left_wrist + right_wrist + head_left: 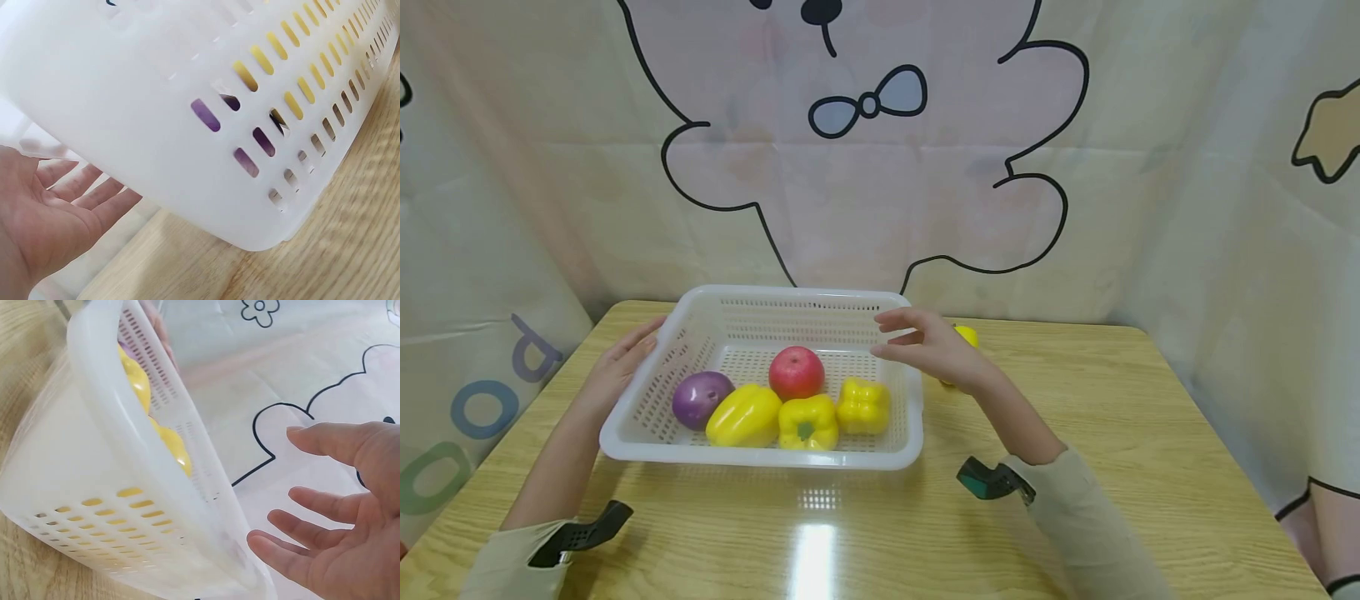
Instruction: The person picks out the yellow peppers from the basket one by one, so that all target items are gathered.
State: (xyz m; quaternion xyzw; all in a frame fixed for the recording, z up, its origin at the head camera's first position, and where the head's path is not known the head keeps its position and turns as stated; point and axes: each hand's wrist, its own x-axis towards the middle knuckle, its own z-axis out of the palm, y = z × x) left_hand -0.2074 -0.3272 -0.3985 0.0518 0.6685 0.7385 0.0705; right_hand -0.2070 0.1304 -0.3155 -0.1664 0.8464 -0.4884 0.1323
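A white plastic basket [760,457] stands on the wooden table. In it lie a round purple vegetable or fruit [702,400], a long ribbed yellow piece [746,416], a red apple [797,372] and two yellow bell peppers [808,422]. My left hand [621,367] lies along the basket's left outer side, its fingers extended at the rim. In the left wrist view, the ends of those fingers [115,209] pass behind the basket wall. My right hand [928,346] hovers over the right rim, fingers spread and holding nothing.
Another yellow thing [967,335] sits on the table behind my right hand, mostly hidden by it. A printed cloth [865,192] hangs behind the table's back edge and along both sides. The wooden tabletop [1112,400] extends to the right of the basket.
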